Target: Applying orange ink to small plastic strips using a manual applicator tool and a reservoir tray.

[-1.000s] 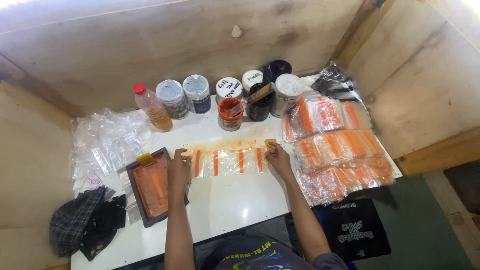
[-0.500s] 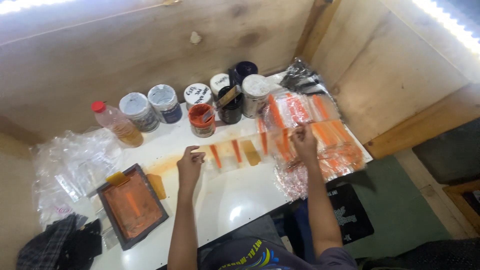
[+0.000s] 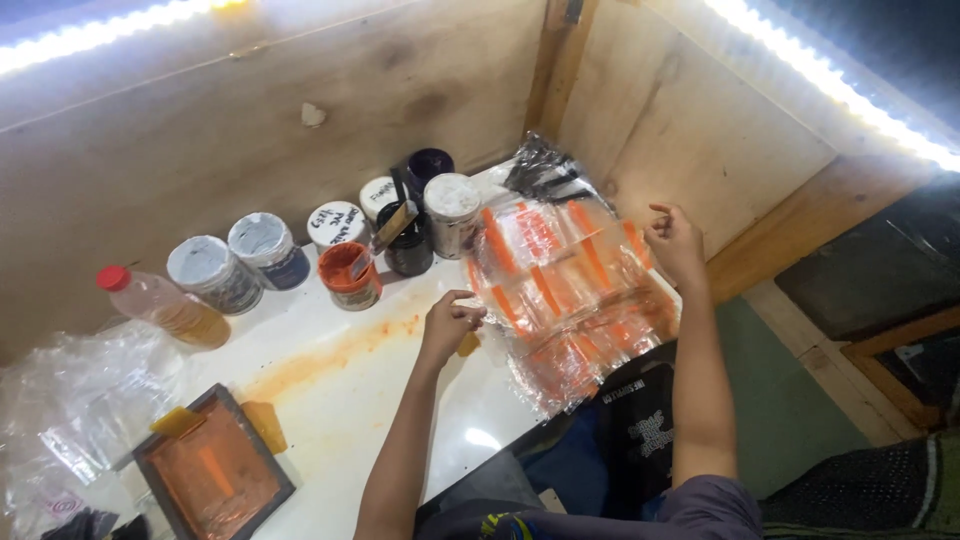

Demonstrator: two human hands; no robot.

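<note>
I see my left hand (image 3: 450, 322) and right hand (image 3: 676, 243) each pinching the printed plastic strip (image 3: 560, 285) over the stacked bags (image 3: 590, 345) right of the orange-stained tabletop (image 3: 400, 400), not yet laid down.

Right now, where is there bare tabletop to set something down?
Bare white table runs between the printing frame and the left hand. Crowded: the row of paint jars along the wall, the printed bags under the right hand.

You are working in a small print workshop, with paint jars (image 3: 268, 250), a printing screen (image 3: 212, 473) and plywood walls (image 3: 230, 130) around you.
</note>
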